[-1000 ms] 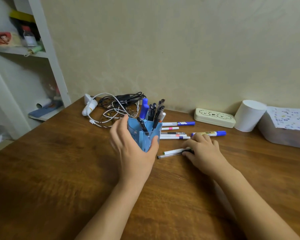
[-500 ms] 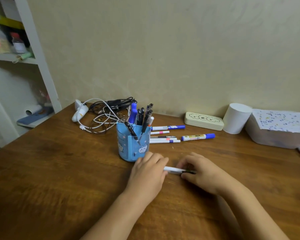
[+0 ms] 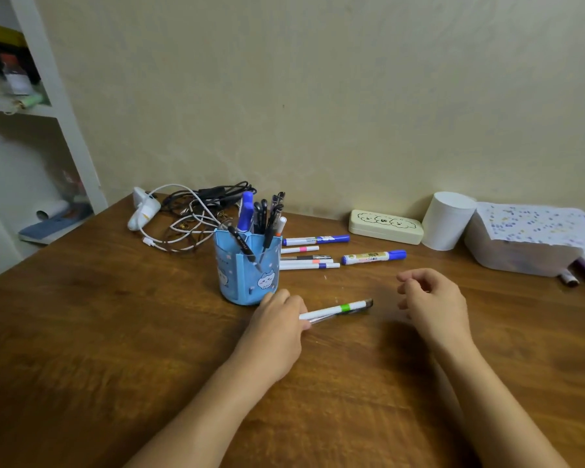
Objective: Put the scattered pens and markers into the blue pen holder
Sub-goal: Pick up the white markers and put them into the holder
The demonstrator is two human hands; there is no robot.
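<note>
The blue pen holder [image 3: 247,268] stands upright on the wooden table [image 3: 115,332], with several pens and a blue marker sticking out of it. My left hand [image 3: 277,322] lies just in front of it, fingers closed on the ends of a white pen with a green band [image 3: 338,309] and a clear pen beside it, both low over the table. My right hand [image 3: 433,305] hovers to the right of those pens, fingers loosely curled and holding nothing. Several more pens and markers [image 3: 309,261] lie behind, including a blue-capped marker [image 3: 374,257].
A tangle of cables [image 3: 190,214] with a white charger lies behind the holder. Along the wall at the right are a cream case [image 3: 385,226], a white cup [image 3: 448,219] and a white box with patterned paper [image 3: 527,241]. White shelves [image 3: 61,106] stand at left.
My left hand let go of the holder and took the two pens from my right hand. My right hand released them and drew away to the right.
</note>
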